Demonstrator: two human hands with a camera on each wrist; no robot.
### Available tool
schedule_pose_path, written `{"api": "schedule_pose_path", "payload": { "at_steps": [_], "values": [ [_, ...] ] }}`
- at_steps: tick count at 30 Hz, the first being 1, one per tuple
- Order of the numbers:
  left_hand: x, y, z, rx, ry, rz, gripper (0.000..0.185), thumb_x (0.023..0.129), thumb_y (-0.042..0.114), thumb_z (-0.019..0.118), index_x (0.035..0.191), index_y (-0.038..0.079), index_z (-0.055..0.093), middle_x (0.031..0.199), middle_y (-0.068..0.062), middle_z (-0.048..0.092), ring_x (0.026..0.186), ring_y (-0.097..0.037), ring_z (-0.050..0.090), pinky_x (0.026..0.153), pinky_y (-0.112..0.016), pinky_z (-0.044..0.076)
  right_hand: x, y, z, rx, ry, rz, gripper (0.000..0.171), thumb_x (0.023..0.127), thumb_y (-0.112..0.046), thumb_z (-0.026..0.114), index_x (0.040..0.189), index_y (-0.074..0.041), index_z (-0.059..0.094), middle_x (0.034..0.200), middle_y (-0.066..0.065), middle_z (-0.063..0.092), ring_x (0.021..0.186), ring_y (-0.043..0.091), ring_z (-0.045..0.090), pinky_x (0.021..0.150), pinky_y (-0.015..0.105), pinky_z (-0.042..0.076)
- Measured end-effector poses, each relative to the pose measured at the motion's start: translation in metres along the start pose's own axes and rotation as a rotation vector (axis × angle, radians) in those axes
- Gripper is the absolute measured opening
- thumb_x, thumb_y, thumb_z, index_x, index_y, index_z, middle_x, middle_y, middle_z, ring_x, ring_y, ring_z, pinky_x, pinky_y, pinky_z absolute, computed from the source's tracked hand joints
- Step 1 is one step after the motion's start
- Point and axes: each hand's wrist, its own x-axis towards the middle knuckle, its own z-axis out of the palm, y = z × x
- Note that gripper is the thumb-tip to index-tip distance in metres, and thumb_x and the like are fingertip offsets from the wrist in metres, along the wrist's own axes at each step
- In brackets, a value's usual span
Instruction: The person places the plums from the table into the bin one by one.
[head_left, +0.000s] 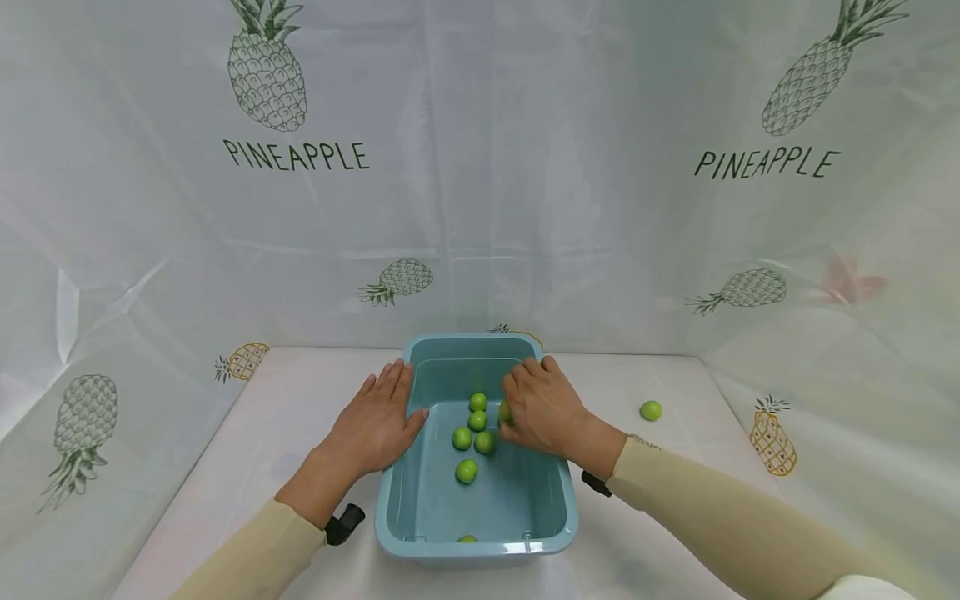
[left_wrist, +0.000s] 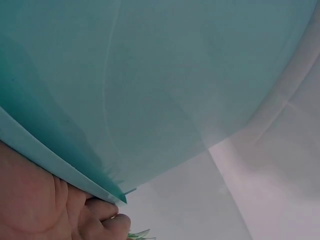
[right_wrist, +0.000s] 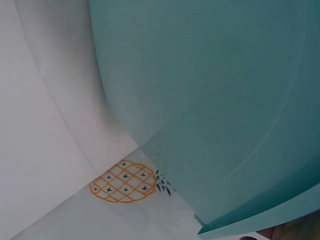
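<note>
A light blue plastic tub (head_left: 558,517) stands in the middle of the table, with several small green fruits (head_left: 467,471) loose on its floor. My left hand (head_left: 378,421) lies with straight fingers against the tub's left rim, thumb hooked over the edge. In the left wrist view the palm (left_wrist: 30,210) presses under the tub's lip (left_wrist: 60,170). My right hand (head_left: 543,408) reaches into the tub from the right, fingers curled round a green fruit (head_left: 505,412) that is mostly hidden beneath it. The right wrist view is filled by the tub's outer wall (right_wrist: 210,75).
One more green fruit (head_left: 651,410) lies on the white tablecloth right of the tub. A pineapple-print sheet (head_left: 480,208) hangs close behind and at both sides. An orange pineapple print (right_wrist: 122,187) marks the cloth beside the tub.
</note>
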Motion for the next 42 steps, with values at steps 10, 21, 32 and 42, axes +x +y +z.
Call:
{"api": "schedule_pose_path", "payload": {
  "at_steps": [10,21,32,42],
  "values": [
    [0.0,-0.002,0.001,-0.005,0.001,-0.001,0.079,0.109,0.041,0.052,0.162,-0.012,0.024,0.17,-0.03,0.025,0.159,-0.045,0.024,0.129,-0.061,0.023,0.0,-0.001,0.001,-0.01,0.061,0.008,0.044,0.085,-0.041,0.075,0.074,-0.014,0.042,0.07,0.001,0.039,0.069,0.021,0.028,0.069,0.039,0.033],
    [-0.002,-0.002,0.0,-0.011,0.001,-0.012,0.079,0.109,0.04,0.052,0.162,-0.012,0.025,0.17,-0.03,0.025,0.159,-0.045,0.025,0.129,-0.061,0.023,-0.002,0.014,0.002,-0.018,0.233,0.022,0.026,0.092,-0.024,0.066,0.078,-0.012,0.048,0.075,0.004,0.045,0.074,0.024,0.041,0.073,0.039,0.039],
    [-0.001,-0.001,0.0,-0.009,0.002,-0.017,0.079,0.109,0.04,0.053,0.162,-0.011,0.026,0.17,-0.029,0.025,0.159,-0.045,0.025,0.129,-0.06,0.023,-0.018,0.061,0.006,-0.105,0.353,0.066,0.028,0.087,-0.018,0.071,0.076,-0.006,0.047,0.073,0.007,0.042,0.071,0.027,0.043,0.07,0.041,0.041],
    [0.0,0.0,0.001,-0.017,0.003,-0.022,0.079,0.108,0.039,0.053,0.162,-0.011,0.025,0.17,-0.029,0.025,0.16,-0.045,0.024,0.129,-0.06,0.023,-0.048,0.107,0.02,-0.14,0.313,0.106,0.036,0.082,-0.016,0.079,0.075,-0.004,0.046,0.071,0.008,0.04,0.07,0.029,0.044,0.068,0.043,0.043]
  ]
}}
